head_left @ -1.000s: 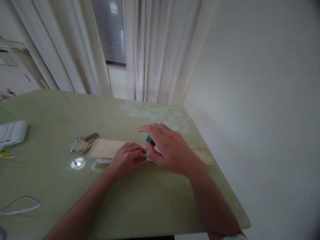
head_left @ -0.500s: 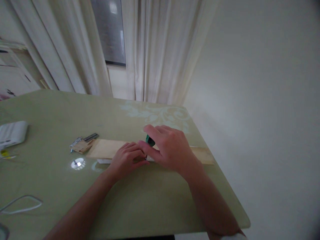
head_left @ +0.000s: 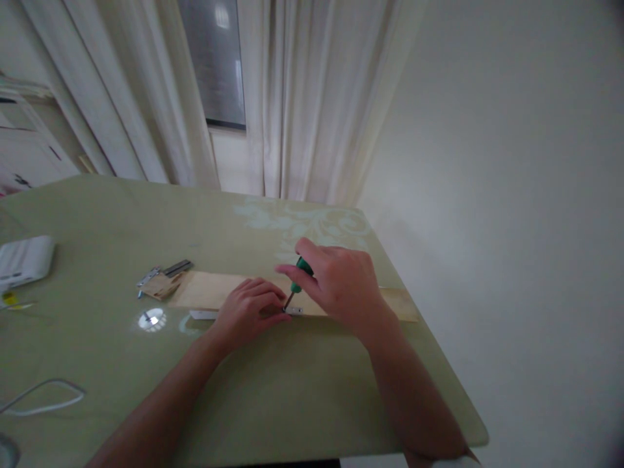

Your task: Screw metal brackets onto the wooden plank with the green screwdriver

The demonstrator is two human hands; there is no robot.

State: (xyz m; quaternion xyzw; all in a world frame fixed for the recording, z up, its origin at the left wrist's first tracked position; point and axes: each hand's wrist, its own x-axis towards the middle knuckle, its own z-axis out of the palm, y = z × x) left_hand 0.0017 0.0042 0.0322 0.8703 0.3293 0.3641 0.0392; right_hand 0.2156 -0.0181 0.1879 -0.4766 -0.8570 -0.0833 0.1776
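Note:
A pale wooden board (head_left: 199, 289) lies flat across the table. At its near edge is a narrow metal strip (head_left: 295, 311) with holes, its middle hidden under my left hand. My left hand (head_left: 251, 307) lies over the board and strip, thumb at the near edge and fingers closed around the strip beside the screwdriver's tip. My right hand (head_left: 344, 283) is wrapped round the green handle of a screwdriver (head_left: 296, 286), tilted with its shaft running down left to the strip. Whether a screw sits under the tip is too small to tell.
Left of the board lie metal rail pieces (head_left: 178, 267) and a crumpled brown packet (head_left: 160, 286). A white device (head_left: 26, 259), a yellow item (head_left: 10, 299) and a pale cable (head_left: 46, 408) are at the far left. The table's edge (head_left: 451, 367) and a wall stand right.
My right hand has shifted slightly right and turned, so the screwdriver's handle and shaft now show more. My left hand stays in place on the board.

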